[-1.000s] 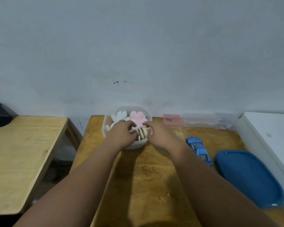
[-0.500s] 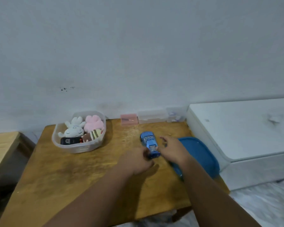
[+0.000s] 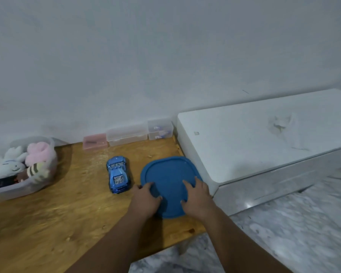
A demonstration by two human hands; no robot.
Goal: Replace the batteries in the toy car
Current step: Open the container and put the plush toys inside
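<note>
The shiny blue toy car (image 3: 118, 175) stands on its wheels on the wooden table (image 3: 67, 209), untouched. Just to its right lies a flat blue plastic lid (image 3: 166, 172). My left hand (image 3: 146, 200) lies over the lid's near left rim with its fingers curled; whether it grips the rim is unclear. My right hand (image 3: 197, 196) rests flat on the lid's near right part, fingers spread. No batteries are visible.
A clear tub (image 3: 18, 191) with plush toys sits at the left. A pink box (image 3: 95, 141) and two clear boxes (image 3: 126, 133) (image 3: 159, 129) line the wall. A white cabinet (image 3: 264, 138) butts against the table's right side. Marble floor (image 3: 283, 233) lies beyond the table's near right corner.
Both hands left the plush tub, passed the toy car, and now rest on the blue lid. My view has swung to the right.
</note>
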